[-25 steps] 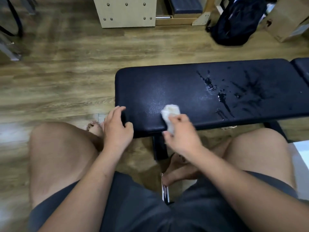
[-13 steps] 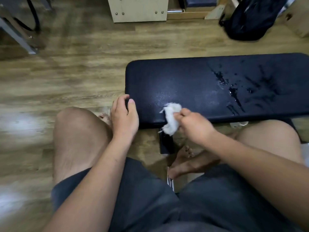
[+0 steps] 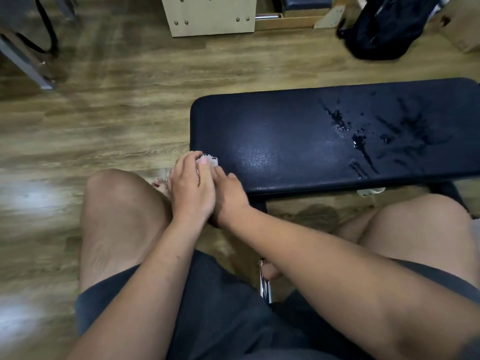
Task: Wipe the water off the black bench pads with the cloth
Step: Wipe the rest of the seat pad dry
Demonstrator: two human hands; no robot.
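The black bench pad [image 3: 280, 120] lies across the right half of the view, with streaks and drops of water [image 3: 361, 144] on its right part. At its near left corner a small white cloth [image 3: 209, 161] shows between the fingers of my left hand [image 3: 192, 187], whose thumb and fingers curl round it. My right hand [image 3: 230, 194] lies against the left one on the pad's front edge. Its fingers reach toward the cloth, and their tips are hidden under my left hand.
I sit with bare knees on either side of the bench's front edge. On the wooden floor beyond stand a pale wooden box [image 3: 210, 16], a black backpack [image 3: 389, 29] and a cardboard box [image 3: 465, 32]. Metal frame legs [image 3: 23, 61] stand at far left.
My right hand carried the cloth leftward along the pad's front edge to the corner. My left hand came off the corner and closed over the cloth.
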